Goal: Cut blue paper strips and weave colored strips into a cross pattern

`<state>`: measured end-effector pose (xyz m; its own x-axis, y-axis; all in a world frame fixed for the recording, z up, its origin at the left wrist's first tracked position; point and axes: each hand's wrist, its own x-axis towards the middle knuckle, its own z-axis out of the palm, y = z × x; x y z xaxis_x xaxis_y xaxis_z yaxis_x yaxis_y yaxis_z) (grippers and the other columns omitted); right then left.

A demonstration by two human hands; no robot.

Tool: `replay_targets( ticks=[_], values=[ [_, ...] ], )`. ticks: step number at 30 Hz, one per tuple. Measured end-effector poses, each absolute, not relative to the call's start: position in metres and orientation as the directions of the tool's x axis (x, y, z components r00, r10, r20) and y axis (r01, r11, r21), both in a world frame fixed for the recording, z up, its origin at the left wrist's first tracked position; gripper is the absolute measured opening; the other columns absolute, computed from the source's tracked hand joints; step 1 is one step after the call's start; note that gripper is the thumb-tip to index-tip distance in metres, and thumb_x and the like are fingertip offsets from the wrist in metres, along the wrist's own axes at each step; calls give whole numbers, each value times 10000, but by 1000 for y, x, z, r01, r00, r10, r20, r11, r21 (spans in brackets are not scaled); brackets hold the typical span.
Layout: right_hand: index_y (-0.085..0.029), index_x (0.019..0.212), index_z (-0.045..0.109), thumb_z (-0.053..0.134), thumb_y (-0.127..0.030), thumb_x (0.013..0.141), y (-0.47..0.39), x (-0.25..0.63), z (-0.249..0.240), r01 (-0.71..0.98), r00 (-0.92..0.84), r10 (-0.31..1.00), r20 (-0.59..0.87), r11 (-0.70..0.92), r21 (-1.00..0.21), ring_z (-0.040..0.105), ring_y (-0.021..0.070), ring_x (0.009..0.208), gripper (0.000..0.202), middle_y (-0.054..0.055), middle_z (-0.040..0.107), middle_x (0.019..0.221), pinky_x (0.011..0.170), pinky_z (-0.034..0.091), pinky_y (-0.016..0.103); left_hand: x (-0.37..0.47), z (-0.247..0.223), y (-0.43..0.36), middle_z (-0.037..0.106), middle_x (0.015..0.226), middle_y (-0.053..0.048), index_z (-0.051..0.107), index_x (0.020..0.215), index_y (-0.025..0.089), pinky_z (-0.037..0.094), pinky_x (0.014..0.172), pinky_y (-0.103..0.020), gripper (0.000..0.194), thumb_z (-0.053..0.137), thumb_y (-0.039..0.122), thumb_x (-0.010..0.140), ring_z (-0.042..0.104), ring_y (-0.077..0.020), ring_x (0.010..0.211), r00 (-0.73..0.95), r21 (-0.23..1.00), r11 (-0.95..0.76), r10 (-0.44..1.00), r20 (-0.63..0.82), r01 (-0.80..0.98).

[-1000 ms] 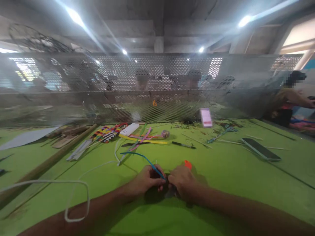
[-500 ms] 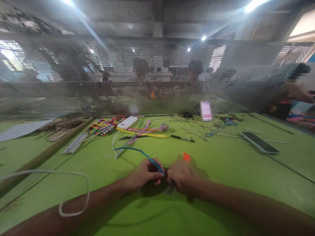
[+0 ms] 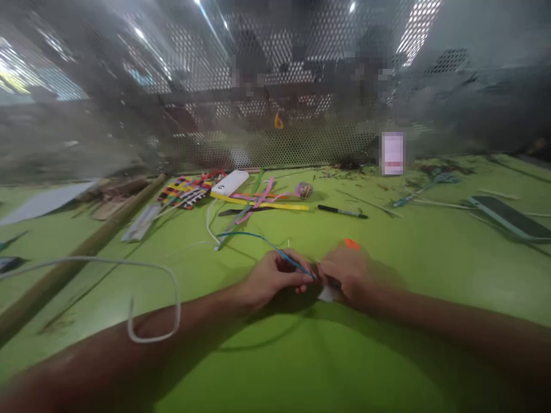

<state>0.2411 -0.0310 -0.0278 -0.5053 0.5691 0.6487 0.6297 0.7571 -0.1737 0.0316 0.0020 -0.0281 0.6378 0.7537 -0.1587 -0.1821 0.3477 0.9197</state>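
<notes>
My left hand (image 3: 275, 278) pinches a narrow blue strip (image 3: 258, 236) between thumb and fingers near one end. The strip's other end arches away to the left above the table. Close against it, my right hand (image 3: 350, 272) is closed with its knuckles up. An orange piece (image 3: 352, 244) shows beyond the right hand, and a flat pale piece (image 3: 328, 293) shows below its fingers. Whether these belong to one tool is hidden by the hand. The fingertips of both hands nearly meet at the strip's end.
A white cable (image 3: 176, 292) loops over my left forearm. Ahead lie a white power bank (image 3: 231, 182), a woven colourful piece (image 3: 185, 192), a yellow strip (image 3: 279, 205), a black pen (image 3: 342, 211) and a phone (image 3: 510, 217). A bamboo pole (image 3: 90, 246) lies left; a perforated metal screen (image 3: 275, 143) stands behind.
The view has tilted down and swung slightly left, so everything sits higher and farther right. Both hands stay together at the blue strip; more of the pale piece shows below the right hand.
</notes>
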Motion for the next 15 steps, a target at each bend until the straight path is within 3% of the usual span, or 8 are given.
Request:
replay_targets(
  ticks=[8, 15],
  values=[
    [-208, 632, 502, 496, -125, 830, -20, 235, -20, 620, -593, 554, 584, 777, -108, 373, 135, 549, 214, -21, 509, 561, 565, 257, 293, 26, -26, -1, 769, 764, -28, 756, 790, 137, 544, 694, -219, 219, 938, 204, 688, 688, -110, 691, 668, 862, 426, 729, -147, -274],
    [-188, 631, 541, 431, -121, 989, -24, 233, -10, 653, -622, 613, 486, 749, -109, 384, 139, 586, 381, -2, 528, 592, 603, 275, 294, 26, -22, -1, 752, 756, -10, 754, 790, 139, 526, 704, -215, 204, 927, 179, 690, 676, -107, 699, 660, 884, 414, 730, -178, -219]
  ],
)
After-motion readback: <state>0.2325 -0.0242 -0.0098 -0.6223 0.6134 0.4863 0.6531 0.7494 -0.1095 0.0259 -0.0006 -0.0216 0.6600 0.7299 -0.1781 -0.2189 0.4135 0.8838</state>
